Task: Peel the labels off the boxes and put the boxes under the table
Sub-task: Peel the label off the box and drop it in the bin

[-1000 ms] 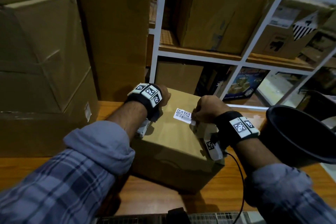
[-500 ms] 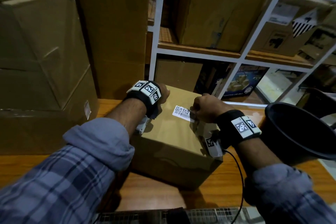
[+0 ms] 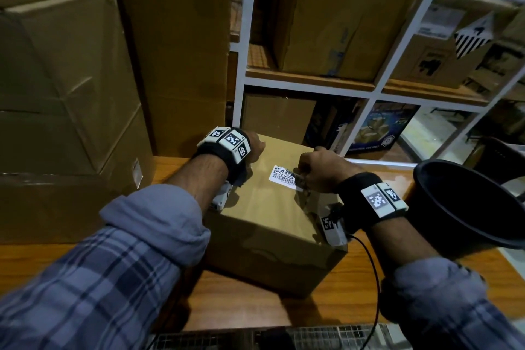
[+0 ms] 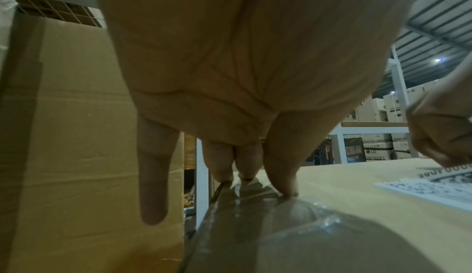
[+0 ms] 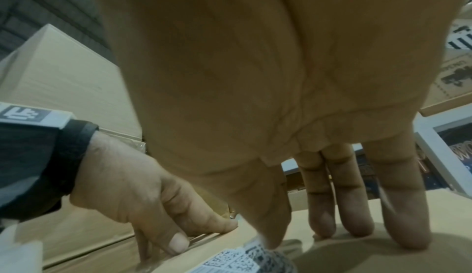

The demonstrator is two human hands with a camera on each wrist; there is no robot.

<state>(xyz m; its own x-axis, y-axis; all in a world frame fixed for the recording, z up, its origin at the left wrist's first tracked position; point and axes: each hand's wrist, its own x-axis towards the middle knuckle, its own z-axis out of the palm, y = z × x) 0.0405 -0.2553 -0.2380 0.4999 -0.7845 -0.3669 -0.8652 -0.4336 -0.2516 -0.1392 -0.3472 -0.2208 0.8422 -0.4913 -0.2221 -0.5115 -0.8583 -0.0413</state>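
peeling goes best, by this look, if the right hand draws the lifted edge of the label back low and slow toward nine o'clock, close to the cardboard, so the paper comes off whole and does not tear. the right thumb and forefinger appear to pinch that edge at the label's three o'clock side, where the right wrist view shows it curling up; the other fingers rest straight on the lid. the left hand lies open, fingertips pressing the box at its ten o'clock corner, and should keep it from sliding. the box is plain brown cardboard, sealed with clear tape, sitting mid-table; its small white label carries a barcode and square codes.
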